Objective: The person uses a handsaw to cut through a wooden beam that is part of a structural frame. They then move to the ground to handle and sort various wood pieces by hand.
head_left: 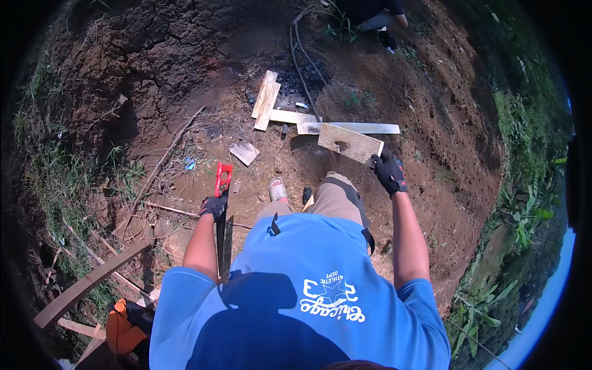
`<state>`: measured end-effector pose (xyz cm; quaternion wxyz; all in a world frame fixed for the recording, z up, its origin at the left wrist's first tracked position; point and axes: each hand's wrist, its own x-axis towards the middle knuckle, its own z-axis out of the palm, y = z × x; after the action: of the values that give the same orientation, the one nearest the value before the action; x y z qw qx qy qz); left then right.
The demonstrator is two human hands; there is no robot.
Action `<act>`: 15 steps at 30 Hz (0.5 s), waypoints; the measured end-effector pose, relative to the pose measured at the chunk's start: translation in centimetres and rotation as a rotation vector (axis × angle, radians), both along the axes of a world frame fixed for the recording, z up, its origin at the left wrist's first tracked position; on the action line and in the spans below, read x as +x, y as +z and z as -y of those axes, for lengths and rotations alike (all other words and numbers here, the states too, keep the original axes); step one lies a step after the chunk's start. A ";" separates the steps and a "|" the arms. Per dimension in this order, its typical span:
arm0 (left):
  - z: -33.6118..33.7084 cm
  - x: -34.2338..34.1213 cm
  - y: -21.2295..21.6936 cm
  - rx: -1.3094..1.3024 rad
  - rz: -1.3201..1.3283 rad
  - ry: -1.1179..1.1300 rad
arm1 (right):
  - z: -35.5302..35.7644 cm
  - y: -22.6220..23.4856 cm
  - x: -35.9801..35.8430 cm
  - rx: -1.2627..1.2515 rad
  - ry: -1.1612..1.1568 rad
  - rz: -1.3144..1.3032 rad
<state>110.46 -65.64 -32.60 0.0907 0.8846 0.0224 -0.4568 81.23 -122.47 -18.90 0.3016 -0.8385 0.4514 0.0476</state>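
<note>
My left hand (pixel 214 206), in a dark glove, is closed around a handsaw (pixel 223 177) just below its red handle. The saw's dark blade points back along my left forearm. On the other side, my gloved right hand (pixel 390 173) grips a short wooden board (pixel 364 143) by its right-hand corner. That board is pale, with a dark knot or hole near its middle, and its left end overlaps a long pale plank (pixel 385 129). Whether it rests on the plank or hangs just above cannot be told.
Two boards (pixel 266 102) lie crossed beyond my feet, near a small offcut (pixel 245 153). Long dark sticks (pixel 295 46) stretch over scorched soil. Another person (pixel 376 15) is at the top edge. A wooden beam (pixel 92 283) and an orange item (pixel 123 327) are lower left.
</note>
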 end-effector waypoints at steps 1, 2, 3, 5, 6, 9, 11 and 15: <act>0.3 -0.8 0.6 0.016 0.028 0.034 | 1.3 -1.0 2.2 0.110 0.002 0.116; 0.3 -2.2 1.2 0.043 0.051 0.070 | 2.8 -2.2 4.2 0.105 0.039 0.067; 0.7 -3.4 1.4 0.063 0.057 0.149 | 4.7 -3.3 6.2 0.098 0.079 0.016; -0.5 -7.7 0.3 0.081 0.064 0.244 | 7.3 -4.4 10.1 0.109 0.202 -0.097; -0.2 -9.7 -0.3 0.080 0.076 0.288 | 8.4 -4.7 11.8 0.096 0.257 -0.117; 2.7 -15.8 0.4 0.119 0.091 0.444 | 11.6 -5.3 16.5 0.060 0.438 -0.196; -1.2 -25.0 -3.8 0.180 0.114 0.413 | 11.9 -6.4 21.1 0.095 0.625 -0.296; 6.7 -34.4 -3.2 0.078 -0.009 0.706 | 12.8 -8.5 25.9 0.018 0.898 -0.330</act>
<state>76.08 -72.32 -35.83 0.2089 0.8232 0.3449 -0.3998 107.10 -135.26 -27.41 0.1829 -0.9291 0.0859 0.3096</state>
